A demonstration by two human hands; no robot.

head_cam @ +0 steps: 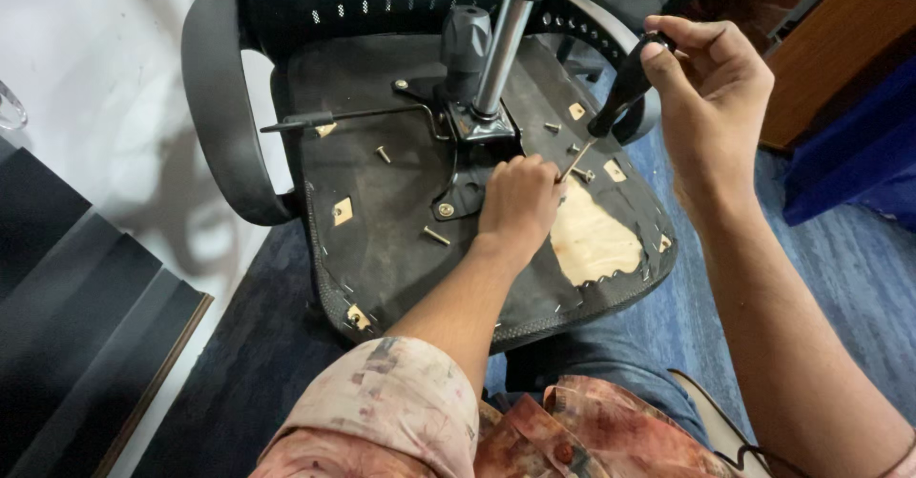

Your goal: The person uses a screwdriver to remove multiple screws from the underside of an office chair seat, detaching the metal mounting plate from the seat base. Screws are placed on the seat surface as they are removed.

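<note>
You're bracing the upturned chair seat [401, 239] with your left hand [520, 201], fingers curled, apparently pinching a bolt [584, 175] at the screwdriver [611, 106] tip; I can't tell for sure. Loose bolts [436, 236] are lying left of that hand, with the metal column [496, 53] above it. Your right hand [711, 87] is gripping the black handle tight, up and right of the tip. The shaft's long axis is slanting down-left from that grip. Left hand is nearer the bolt.

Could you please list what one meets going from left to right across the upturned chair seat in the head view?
Left armrest → black lever → loose screw → silver gas-lift column → left hand → screwdriver → right hand.
</note>
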